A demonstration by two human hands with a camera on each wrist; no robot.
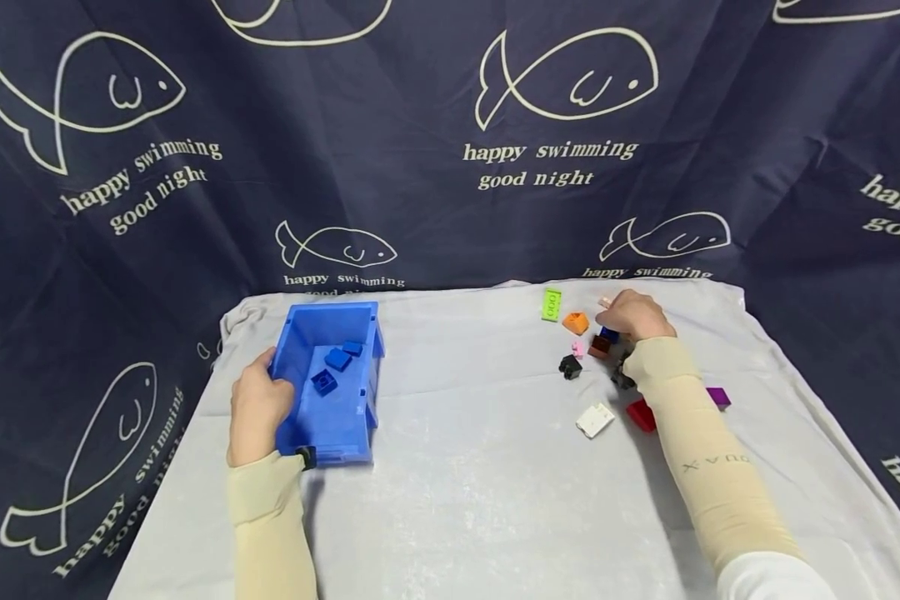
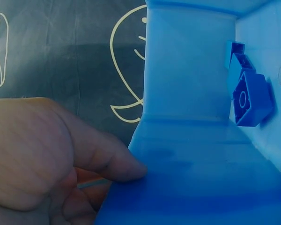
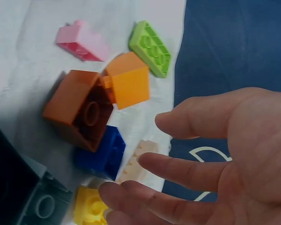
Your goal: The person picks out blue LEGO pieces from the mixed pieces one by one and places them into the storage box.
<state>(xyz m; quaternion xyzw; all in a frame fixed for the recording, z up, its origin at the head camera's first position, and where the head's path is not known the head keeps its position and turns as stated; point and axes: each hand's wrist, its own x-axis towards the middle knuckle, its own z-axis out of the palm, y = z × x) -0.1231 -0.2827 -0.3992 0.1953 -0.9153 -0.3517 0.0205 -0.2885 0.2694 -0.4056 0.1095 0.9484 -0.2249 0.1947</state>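
Note:
My left hand (image 1: 258,410) grips the left wall of a blue plastic bin (image 1: 373,392), thumb over the rim and fingers outside. Inside the bin lie three blue toy bricks, one of them a blue brick (image 2: 253,101) on its side. Over the loose bricks at the right, my right hand (image 3: 253,154) hovers with fingers spread and nothing between them. Closest to its fingertips are a dark blue brick (image 3: 107,152), a beige brick (image 3: 139,161) and a yellow brick (image 3: 89,206), partly covered by the fingers. A brown brick (image 3: 77,108) leans against the dark blue one.
Around them are an orange brick (image 1: 576,323), a lime-green plate brick (image 1: 551,305), a pink brick (image 1: 577,349), a black brick (image 1: 570,367), a white brick (image 1: 595,420), a red brick (image 1: 641,415) and a purple brick (image 1: 718,397). A dark curtain (image 1: 435,100) hangs behind the white-covered table (image 1: 465,500).

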